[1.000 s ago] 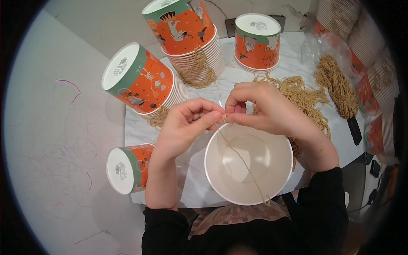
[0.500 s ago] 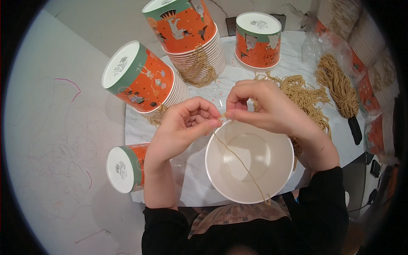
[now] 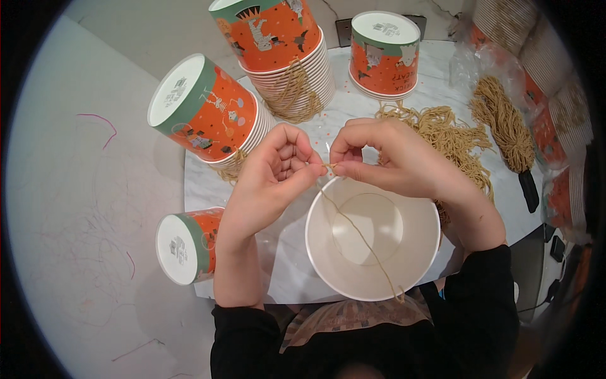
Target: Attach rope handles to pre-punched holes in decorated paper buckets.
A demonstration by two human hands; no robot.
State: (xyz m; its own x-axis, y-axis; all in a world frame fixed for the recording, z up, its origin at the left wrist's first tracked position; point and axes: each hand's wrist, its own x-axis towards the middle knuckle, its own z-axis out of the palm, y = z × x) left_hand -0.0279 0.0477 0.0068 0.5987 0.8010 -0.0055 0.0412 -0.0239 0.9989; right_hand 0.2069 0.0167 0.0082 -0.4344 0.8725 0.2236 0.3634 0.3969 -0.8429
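An upright white paper bucket (image 3: 372, 237) stands open-mouthed at the near edge of the marble table (image 3: 297, 271). A thin tan string (image 3: 356, 230) crosses its mouth from the far rim to the near rim. My left hand (image 3: 271, 180) and my right hand (image 3: 385, 158) meet just above the far rim. Both pinch the string's upper end between thumb and fingertips.
Stacks of orange-and-green printed buckets (image 3: 278, 38) stand upside down at the back, one stack (image 3: 205, 110) leaning left. Single buckets sit at the left edge (image 3: 186, 246) and the back (image 3: 382, 54). Bundles of tan string (image 3: 451, 142) lie right, by bagged buckets (image 3: 555, 120).
My hands have drawn slightly closer over the bucket's far rim; the string end between them looks shorter. The bucket has not moved.
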